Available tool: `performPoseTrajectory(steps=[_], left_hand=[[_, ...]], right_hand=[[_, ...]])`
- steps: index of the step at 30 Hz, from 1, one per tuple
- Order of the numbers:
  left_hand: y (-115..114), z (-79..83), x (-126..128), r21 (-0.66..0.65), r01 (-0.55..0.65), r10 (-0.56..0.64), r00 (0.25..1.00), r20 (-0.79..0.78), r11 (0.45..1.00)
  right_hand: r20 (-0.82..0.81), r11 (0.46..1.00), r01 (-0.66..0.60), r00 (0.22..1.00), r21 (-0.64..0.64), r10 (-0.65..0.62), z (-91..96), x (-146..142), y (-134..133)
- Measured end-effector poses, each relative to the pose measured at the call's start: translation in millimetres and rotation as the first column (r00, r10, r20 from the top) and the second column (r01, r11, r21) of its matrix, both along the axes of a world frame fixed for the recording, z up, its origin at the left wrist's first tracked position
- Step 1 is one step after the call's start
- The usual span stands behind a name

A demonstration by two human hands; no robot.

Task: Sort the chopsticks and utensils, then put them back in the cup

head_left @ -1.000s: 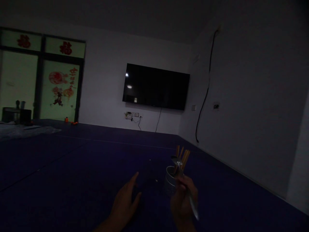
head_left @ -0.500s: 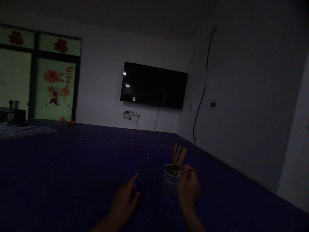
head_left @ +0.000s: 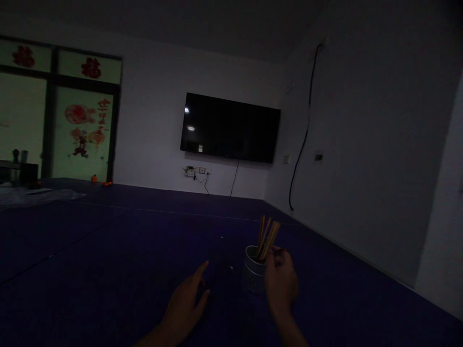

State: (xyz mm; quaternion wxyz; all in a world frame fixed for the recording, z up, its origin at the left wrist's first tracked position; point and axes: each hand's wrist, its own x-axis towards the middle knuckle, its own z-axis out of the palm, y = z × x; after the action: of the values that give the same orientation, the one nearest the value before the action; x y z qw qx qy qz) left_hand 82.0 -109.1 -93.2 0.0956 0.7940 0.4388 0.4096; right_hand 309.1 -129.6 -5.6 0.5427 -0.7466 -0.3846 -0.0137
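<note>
A small metal cup (head_left: 251, 275) stands on the dark purple mat (head_left: 108, 270) with several wooden chopsticks (head_left: 265, 237) sticking up from it. My right hand (head_left: 281, 282) is at the cup's right rim, fingers pinched on a thin spoon handle (head_left: 278, 249) whose bowl end is down in the cup. My left hand (head_left: 186, 299) lies flat on the mat to the left of the cup, fingers stretched out, holding nothing. The room is very dim.
A wall-mounted television (head_left: 229, 127) hangs on the far wall above a socket with cables (head_left: 197, 171). Glass doors with red paper cuttings (head_left: 85, 127) are at the left. A white wall (head_left: 361, 168) borders the mat on the right.
My right hand held the spoon up in front of the cup, then moved forward and lowered it into the cup. The left hand stayed on the mat.
</note>
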Motion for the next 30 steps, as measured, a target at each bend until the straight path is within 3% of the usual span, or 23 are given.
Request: performPoseTrajectory(steps=[10, 22, 30], left_hand=[[2.0, -2.5, -0.3, -0.025, 0.017, -0.017, 1.000, 0.000, 1.000], [-0.2, 3.9, 0.4, -0.139, 0.017, -0.019, 1.000, -0.011, 0.990], [-1.1, 3.0, 0.8, -0.136, 0.015, -0.019, 0.999, -0.028, 0.991]], right_hand=[[0.025, 0.999, 0.027, 0.999, -0.024, -0.026, 0.5, -2.4, -1.5], [0.016, 0.993, 0.054, 0.998, 0.104, -0.056, -4.4, -0.1, 2.3], [-0.010, 0.978, 0.053, 0.999, 0.204, -0.052, -7.4, 0.5, 4.3]])
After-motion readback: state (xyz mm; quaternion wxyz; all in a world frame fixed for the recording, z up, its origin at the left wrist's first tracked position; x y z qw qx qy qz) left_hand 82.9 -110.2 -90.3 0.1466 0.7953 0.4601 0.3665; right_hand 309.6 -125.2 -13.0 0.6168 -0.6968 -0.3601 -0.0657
